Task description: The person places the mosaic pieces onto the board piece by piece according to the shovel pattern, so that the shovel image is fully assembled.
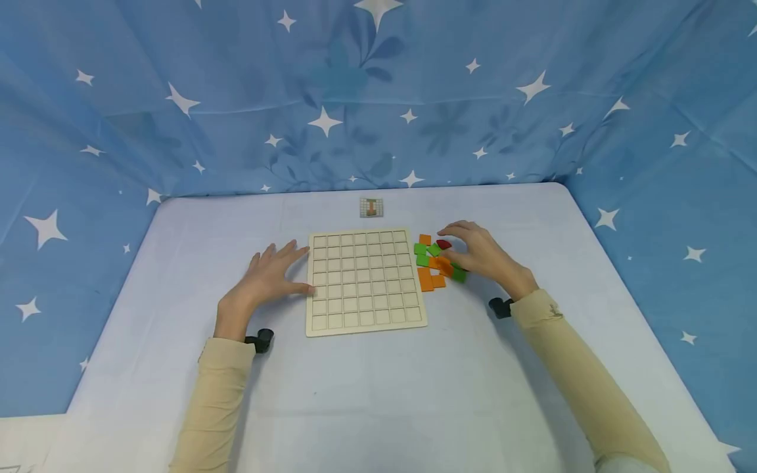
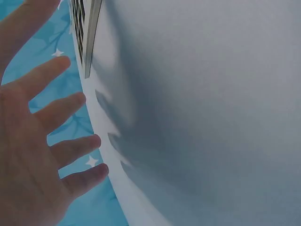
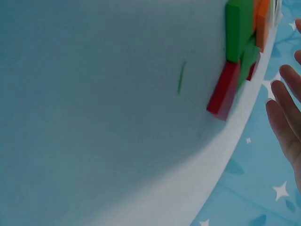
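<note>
A pale square board (image 1: 359,289) with a grid of recessed cells lies mid-table. At its left edge is my left hand (image 1: 267,276), fingers and thumb spread, fingertips right at the rim. The left wrist view shows that hand (image 2: 35,136) with straight fingers beside the board's edge (image 2: 92,40). My right hand (image 1: 481,253) hovers over a cluster of flat pieces right of the board, its fingers loosely bent. Among them are orange pieces (image 1: 426,280), green pieces (image 1: 420,249) and a red piece (image 1: 444,244). Part of the cluster is hidden under this hand.
A small card with a grid picture (image 1: 371,207) lies behind the board near the table's far edge. Blue curtains with white stars (image 1: 325,122) hang around the white table (image 1: 378,401). A dark wrist camera (image 1: 260,340) juts from the left wrist.
</note>
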Tool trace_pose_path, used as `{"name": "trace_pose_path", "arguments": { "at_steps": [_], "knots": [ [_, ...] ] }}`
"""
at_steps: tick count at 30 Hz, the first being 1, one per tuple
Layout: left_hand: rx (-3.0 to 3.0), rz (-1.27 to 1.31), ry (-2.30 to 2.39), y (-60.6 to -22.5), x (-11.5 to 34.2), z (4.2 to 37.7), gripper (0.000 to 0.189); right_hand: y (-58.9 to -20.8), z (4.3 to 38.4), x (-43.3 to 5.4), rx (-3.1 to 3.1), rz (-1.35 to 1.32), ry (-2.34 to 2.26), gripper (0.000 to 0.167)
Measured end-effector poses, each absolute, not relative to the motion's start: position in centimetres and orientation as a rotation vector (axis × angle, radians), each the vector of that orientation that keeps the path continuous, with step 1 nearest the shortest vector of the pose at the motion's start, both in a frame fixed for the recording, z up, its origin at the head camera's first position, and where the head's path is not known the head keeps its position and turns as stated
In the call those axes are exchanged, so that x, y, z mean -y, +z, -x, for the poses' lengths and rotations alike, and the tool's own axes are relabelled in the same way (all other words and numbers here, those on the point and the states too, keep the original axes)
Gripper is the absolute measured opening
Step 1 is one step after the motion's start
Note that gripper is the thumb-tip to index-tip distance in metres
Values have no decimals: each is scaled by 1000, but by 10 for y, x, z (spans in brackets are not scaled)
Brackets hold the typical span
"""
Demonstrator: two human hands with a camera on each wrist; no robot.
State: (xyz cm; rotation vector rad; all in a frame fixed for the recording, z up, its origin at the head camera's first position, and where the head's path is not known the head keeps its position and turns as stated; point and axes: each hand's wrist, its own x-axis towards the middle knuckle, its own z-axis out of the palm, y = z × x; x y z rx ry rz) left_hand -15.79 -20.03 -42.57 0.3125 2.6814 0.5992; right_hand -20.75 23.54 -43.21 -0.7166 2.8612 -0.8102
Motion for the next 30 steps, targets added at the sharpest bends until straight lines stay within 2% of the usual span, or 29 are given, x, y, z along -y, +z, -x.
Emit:
{"name": "trace_pose_path", "arguments": {
  "at_steps": [12, 30],
  "knots": [
    [-2576, -302, 651, -435, 199, 155, 115, -443, 225, -213, -2781, 723, -723, 27],
    [-2562, -278, 648, -434, 194, 157, 119, -438, 239, -198, -2738, 791, -564, 29]
  ]
}}
